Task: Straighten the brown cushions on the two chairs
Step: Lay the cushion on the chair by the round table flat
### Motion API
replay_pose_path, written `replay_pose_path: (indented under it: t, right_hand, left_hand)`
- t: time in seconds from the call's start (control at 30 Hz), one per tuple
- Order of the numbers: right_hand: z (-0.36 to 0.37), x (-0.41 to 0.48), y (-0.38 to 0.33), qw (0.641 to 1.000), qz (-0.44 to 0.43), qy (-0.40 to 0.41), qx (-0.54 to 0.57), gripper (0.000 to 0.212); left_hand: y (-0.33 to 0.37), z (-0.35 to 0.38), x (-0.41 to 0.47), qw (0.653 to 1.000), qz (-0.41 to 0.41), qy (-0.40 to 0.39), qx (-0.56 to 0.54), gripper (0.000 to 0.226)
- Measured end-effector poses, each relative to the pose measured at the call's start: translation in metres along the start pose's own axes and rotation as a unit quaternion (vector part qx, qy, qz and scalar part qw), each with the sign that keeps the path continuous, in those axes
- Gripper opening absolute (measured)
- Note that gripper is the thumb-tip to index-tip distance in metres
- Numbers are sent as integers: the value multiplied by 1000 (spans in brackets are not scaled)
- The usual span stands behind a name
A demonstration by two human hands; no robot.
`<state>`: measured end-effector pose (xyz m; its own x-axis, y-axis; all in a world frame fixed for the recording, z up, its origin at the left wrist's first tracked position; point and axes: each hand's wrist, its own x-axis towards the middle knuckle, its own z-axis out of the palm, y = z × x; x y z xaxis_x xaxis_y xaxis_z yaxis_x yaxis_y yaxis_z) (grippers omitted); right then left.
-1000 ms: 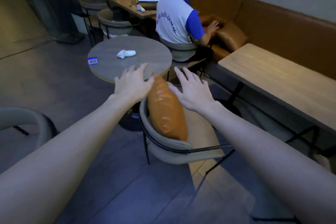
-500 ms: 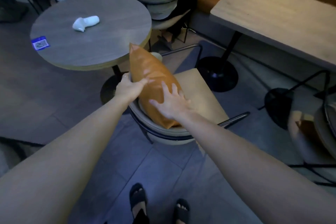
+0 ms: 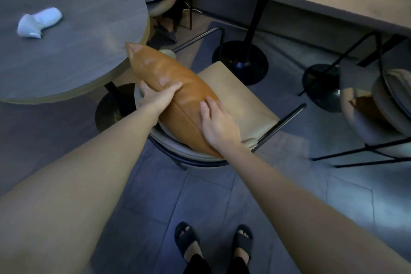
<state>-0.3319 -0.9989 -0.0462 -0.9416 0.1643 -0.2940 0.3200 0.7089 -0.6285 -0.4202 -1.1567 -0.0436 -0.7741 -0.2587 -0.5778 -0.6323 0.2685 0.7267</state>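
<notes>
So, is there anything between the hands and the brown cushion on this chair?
Nothing visible. The left hand grips the brown cushion at its back side, and the right hand lies flat on its front face.

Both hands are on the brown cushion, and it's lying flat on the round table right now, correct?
Not quite. Both hands, left and right, are on the brown cushion, but it is not lying flat on the round table. The head view shows it standing on edge on the chair, along the backrest, with only its far corner overlapping the table's edge in the picture.
</notes>
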Motion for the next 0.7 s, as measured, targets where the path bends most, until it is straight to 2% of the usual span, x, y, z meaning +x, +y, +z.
replay_pose_path:
  t: [0.07, 0.17, 0.23, 0.27, 0.37, 0.4, 0.53, 0.7]
  right_hand:
    - [-2, -6, 15, 990, 102, 43, 91, 55]
    - [1, -20, 47, 948, 283, 96, 114, 53]
    - [9, -23, 67, 909, 359, 125, 171, 63]
    - [15, -22, 76, 883, 386, 125, 236, 71]
    - [28, -17, 86, 802, 429, 74, 408, 101]
    - [31, -16, 86, 798, 430, 63, 418, 103]
    - [37, -14, 89, 837, 392, 74, 374, 85]
    - [33, -7, 102, 853, 370, 62, 363, 85]
  left_hand:
    - [0, 2, -1, 1000, -14, -3, 20, 136]
    - [2, 4, -1, 998, -31, 23, 50, 146]
    - [4, 5, 0, 997, -43, 36, 56, 147]
    - [5, 5, 2, 996, -49, 40, 57, 147]
    - [6, 8, 6, 995, -65, 45, 57, 150]
    - [5, 9, 8, 995, -64, 47, 56, 150]
    - [0, 11, 17, 995, -53, 63, 48, 153]
    - [0, 22, 16, 995, -48, 79, 36, 154]
